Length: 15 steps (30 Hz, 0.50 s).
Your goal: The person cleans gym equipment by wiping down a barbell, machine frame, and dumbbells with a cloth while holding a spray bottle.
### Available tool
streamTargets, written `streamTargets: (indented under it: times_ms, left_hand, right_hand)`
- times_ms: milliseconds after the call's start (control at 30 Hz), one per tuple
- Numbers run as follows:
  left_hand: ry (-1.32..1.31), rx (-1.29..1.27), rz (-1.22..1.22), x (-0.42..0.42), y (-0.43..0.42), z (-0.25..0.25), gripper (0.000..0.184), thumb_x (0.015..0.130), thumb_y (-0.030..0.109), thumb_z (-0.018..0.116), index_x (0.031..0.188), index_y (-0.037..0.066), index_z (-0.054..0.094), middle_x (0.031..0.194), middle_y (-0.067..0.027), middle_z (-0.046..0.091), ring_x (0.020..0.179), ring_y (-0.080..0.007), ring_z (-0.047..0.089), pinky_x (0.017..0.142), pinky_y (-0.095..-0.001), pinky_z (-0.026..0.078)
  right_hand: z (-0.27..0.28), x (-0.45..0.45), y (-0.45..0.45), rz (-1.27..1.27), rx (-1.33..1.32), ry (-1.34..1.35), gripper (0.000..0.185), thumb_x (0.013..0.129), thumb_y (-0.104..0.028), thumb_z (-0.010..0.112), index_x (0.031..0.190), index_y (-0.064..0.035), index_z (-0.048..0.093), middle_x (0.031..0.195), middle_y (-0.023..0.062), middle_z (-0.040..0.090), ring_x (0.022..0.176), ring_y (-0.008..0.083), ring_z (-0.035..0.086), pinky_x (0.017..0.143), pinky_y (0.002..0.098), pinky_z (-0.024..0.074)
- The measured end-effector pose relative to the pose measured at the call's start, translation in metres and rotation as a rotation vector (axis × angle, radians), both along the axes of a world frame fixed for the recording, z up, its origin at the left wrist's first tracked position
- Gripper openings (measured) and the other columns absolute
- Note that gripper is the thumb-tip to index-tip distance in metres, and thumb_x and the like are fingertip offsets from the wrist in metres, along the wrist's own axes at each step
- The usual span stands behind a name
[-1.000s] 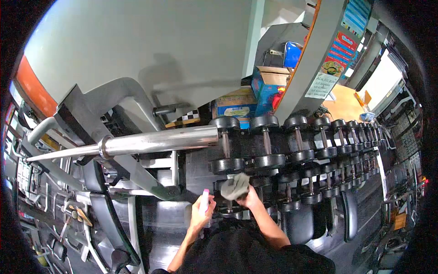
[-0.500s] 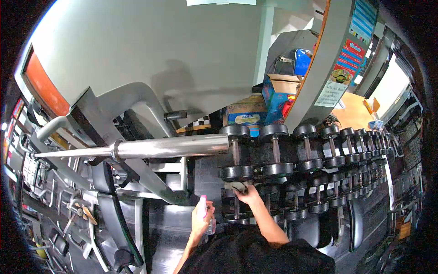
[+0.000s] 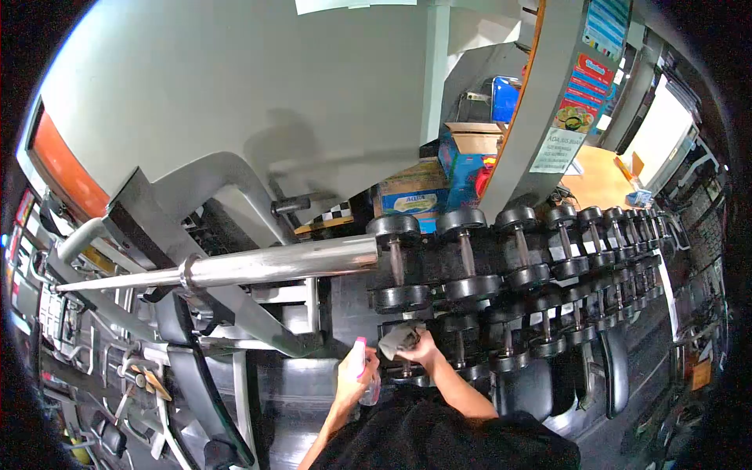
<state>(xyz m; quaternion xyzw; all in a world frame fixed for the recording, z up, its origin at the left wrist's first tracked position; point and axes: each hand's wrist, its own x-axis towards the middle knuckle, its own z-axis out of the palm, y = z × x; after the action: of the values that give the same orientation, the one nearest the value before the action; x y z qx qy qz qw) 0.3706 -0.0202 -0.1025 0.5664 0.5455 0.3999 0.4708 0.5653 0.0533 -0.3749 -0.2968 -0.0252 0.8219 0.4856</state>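
My left hand (image 3: 358, 372) is wrapped round a clear spray bottle (image 3: 371, 389) with a pink trigger head, held upright left of the dumbbell rack. In my right hand (image 3: 424, 351) is a crumpled grey cloth (image 3: 400, 341). The cloth is over the nearest dumbbell (image 3: 406, 370) of the lower row, covering part of it; whether it touches the metal I cannot tell. Just above, at the near end of the upper row, lies another black dumbbell (image 3: 398, 262) with a grey handle.
A barbell (image 3: 282, 262) sticks out from the left at the rack's upper row. Behind stand cardboard boxes (image 3: 413, 196) and a grey pillar (image 3: 540, 117) with posters. A padded bench (image 3: 200, 376) is on the left; more dumbbells (image 3: 522, 249) run rightward.
My right hand has shifted slightly down, and more of the cloth now shows. The spray bottle has moved a little right, towards the cloth. My view has turned slightly.
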Motion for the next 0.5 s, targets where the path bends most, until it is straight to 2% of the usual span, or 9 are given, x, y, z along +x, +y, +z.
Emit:
streamTargets:
  times_ms: [33,67,100,133,167,300,367,400,500]
  left_hand:
    - [0.004,-0.002,0.003,-0.005,-0.004,-0.004,0.019,0.083,0.008,0.058,0.101,0.001,0.056,0.076,-0.0044,0.060,0.057,-0.0098,0.057,0.054,-0.0252,0.046]
    - [-0.090,-0.047,0.065,-0.011,-0.007,-0.009,0.021,0.083,0.008,0.059,0.102,0.000,0.056,0.077,-0.0052,0.060,0.057,-0.0103,0.057,0.055,-0.0256,0.046]
    - [-0.186,-0.091,0.127,-0.013,-0.009,-0.012,0.023,0.082,0.008,0.059,0.103,-0.001,0.055,0.079,-0.0060,0.060,0.057,-0.0108,0.056,0.055,-0.0260,0.046]
    - [-0.202,-0.083,0.205,-0.012,-0.011,0.007,0.026,0.082,0.008,0.060,0.105,-0.004,0.054,0.081,-0.0073,0.059,0.058,-0.0110,0.055,0.055,-0.0261,0.045]
    - [-0.182,-0.024,0.238,-0.018,-0.011,-0.002,0.026,0.082,0.006,0.060,0.105,-0.004,0.054,0.080,-0.0076,0.059,0.058,-0.0106,0.055,0.055,-0.0254,0.045]
    - [-0.224,-0.063,0.264,-0.030,-0.007,0.004,0.025,0.082,0.002,0.059,0.106,-0.002,0.054,0.080,-0.0078,0.059,0.060,-0.0104,0.055,0.056,-0.0253,0.045]
    - [-0.207,-0.076,0.277,-0.031,-0.004,0.005,0.024,0.082,0.001,0.059,0.105,-0.002,0.054,0.079,-0.0078,0.059,0.060,-0.0102,0.055,0.056,-0.0253,0.045]
    - [-0.196,-0.034,0.254,-0.030,-0.003,0.005,0.024,0.082,0.001,0.059,0.104,-0.002,0.054,0.079,-0.0074,0.058,0.060,-0.0100,0.054,0.056,-0.0251,0.045]
    - [-0.221,-0.020,0.212,-0.024,0.001,0.003,0.022,0.082,0.002,0.059,0.103,-0.003,0.055,0.078,-0.0065,0.058,0.060,-0.0094,0.054,0.055,-0.0248,0.045]
  right_hand:
    - [0.034,-0.009,0.001,-0.051,0.117,-0.246,0.043,0.089,-0.029,0.034,0.116,-0.0016,0.052,0.115,0.0155,0.058,0.111,0.0317,0.052,0.100,0.0466,0.0361]
    - [0.071,-0.011,0.010,-0.140,-0.388,-0.012,0.049,0.086,-0.039,0.039,0.116,-0.0019,0.051,0.114,0.0153,0.058,0.107,0.0348,0.053,0.098,0.0495,0.0387]
    - [0.099,-0.015,0.015,-0.167,-0.204,0.141,0.044,0.088,-0.035,0.039,0.115,-0.0018,0.052,0.114,0.0155,0.057,0.108,0.0359,0.053,0.096,0.0537,0.0399]
    - [0.098,-0.020,0.027,-0.250,-0.276,0.258,0.043,0.088,-0.032,0.040,0.115,-0.0013,0.051,0.114,0.0166,0.057,0.108,0.0370,0.052,0.094,0.0540,0.0410]
    - [0.098,-0.022,0.036,-0.332,-0.346,0.375,0.041,0.089,-0.030,0.040,0.116,-0.0007,0.051,0.114,0.0177,0.057,0.108,0.0380,0.052,0.093,0.0543,0.0422]
    - [0.144,-0.023,0.023,-0.197,-0.462,0.333,0.039,0.091,-0.026,0.040,0.118,0.0004,0.049,0.116,0.0185,0.056,0.108,0.0368,0.053,0.093,0.0509,0.0441]
    - [0.150,-0.015,0.000,-0.176,-0.177,0.613,0.038,0.093,-0.026,0.040,0.118,0.0012,0.049,0.116,0.0193,0.055,0.109,0.0345,0.053,0.093,0.0477,0.0452]
    - [0.204,-0.016,-0.006,-0.235,-0.410,0.464,0.038,0.092,-0.032,0.041,0.115,-0.0026,0.052,0.114,0.0137,0.057,0.107,0.0276,0.055,0.087,0.0451,0.0475]
    - [0.185,-0.003,-0.019,-0.087,-0.208,0.377,0.038,0.093,-0.034,0.040,0.116,-0.0054,0.051,0.119,0.0133,0.054,0.108,0.0272,0.054,0.087,0.0470,0.0467]
